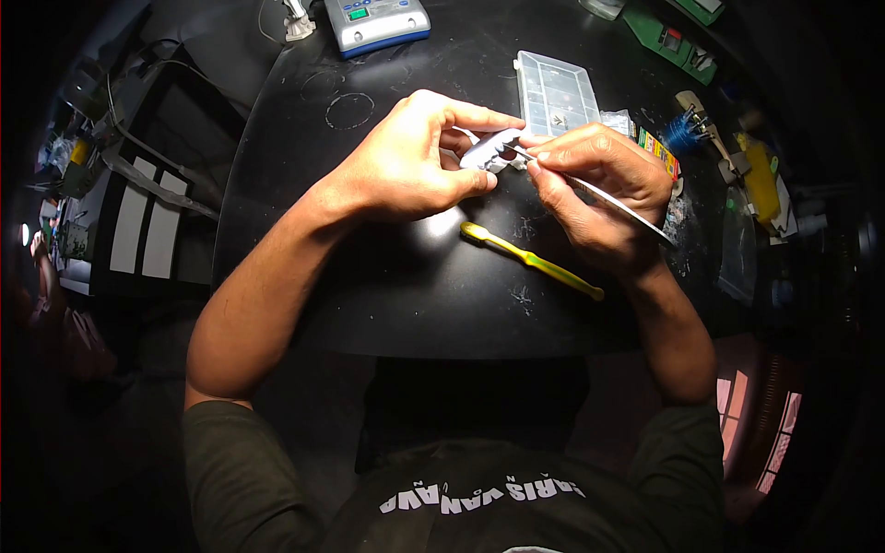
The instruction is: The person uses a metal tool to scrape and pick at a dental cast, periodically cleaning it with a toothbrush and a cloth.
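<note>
My left hand (419, 152) is closed around a small white dental cast (487, 152), its thumb along the near edge and fingers behind it. In my right hand (604, 189) is a slim metal dental instrument (604, 195), held like a pen. The tool's tip meets the cast near a dark spot; whether it touches or enters is too small to tell. Below both hands, a yellow-green toothbrush (530, 258) lies on the black table (415, 304). Just beyond the hands rests a clear compartment box (558, 92) with a few tiny bits inside.
A silver-and-blue device with a green display (378, 23) stands at the back. Green tool holders (668, 44), a blue bristly item (682, 132) and a yellow item (761, 184) crowd the right side. Another person's arm (44, 263) shows at far left.
</note>
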A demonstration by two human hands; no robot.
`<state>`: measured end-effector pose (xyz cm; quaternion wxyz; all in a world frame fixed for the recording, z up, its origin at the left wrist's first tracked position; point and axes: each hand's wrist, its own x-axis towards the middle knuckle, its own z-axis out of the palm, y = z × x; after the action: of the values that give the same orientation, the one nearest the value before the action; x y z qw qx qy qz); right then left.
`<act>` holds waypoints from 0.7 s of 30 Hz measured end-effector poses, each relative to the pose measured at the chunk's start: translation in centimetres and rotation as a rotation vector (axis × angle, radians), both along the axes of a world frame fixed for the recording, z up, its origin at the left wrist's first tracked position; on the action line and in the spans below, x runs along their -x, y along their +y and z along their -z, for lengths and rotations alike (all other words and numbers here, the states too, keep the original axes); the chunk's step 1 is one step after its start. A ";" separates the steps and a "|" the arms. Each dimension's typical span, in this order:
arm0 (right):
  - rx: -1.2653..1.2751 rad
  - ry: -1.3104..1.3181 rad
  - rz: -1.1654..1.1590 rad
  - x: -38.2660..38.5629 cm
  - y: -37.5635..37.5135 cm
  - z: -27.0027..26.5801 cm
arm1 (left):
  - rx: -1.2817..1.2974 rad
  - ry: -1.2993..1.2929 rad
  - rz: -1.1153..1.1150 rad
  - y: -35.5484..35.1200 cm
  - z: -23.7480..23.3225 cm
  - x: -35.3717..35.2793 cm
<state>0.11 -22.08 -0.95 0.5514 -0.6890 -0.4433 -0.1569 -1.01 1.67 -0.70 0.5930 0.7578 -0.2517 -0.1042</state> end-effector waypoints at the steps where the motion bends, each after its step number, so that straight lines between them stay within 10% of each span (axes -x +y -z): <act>1: -0.001 -0.002 -0.001 0.0 0.0 0.0 | 0.017 0.016 0.006 0.0 0.1 0.0; 21: 0.011 -0.117 0.006 -0.3 -0.3 -0.3 | 0.200 0.260 0.083 0.0 -0.4 0.2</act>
<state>0.46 -22.40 -0.69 0.5204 -0.6831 -0.4734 -0.1960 -1.23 1.64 -0.26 0.6881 0.6641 -0.2132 -0.2002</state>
